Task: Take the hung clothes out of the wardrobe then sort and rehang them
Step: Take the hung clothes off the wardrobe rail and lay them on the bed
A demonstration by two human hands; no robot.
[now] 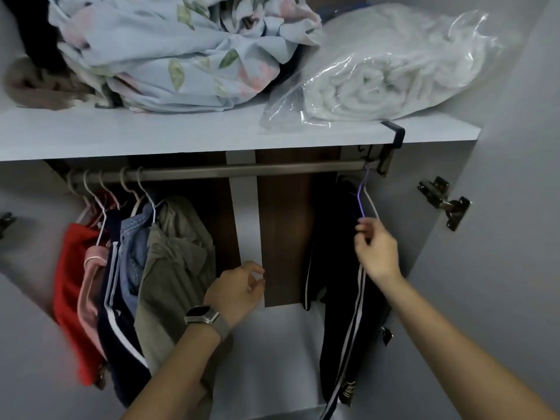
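A metal rail (212,172) runs under the wardrobe shelf. At its left end hang several garments on white hangers: a red one (71,298), a pink one (91,286), a navy striped one (116,322), a denim one (135,253) and an olive one (175,268). At the right end a black garment with white stripes (339,298) hangs on a purple hanger (362,195). My right hand (375,250) pinches that hanger just below its hook. My left hand (239,291), with a watch on the wrist, hovers in the middle gap, fingers loosely curled, holding nothing.
The shelf (151,134) above carries a floral bedsheet bundle (169,50) and a white blanket in a clear plastic bag (385,71). A door hinge (444,201) sticks out on the right wall. The middle stretch of the rail bears no hangers.
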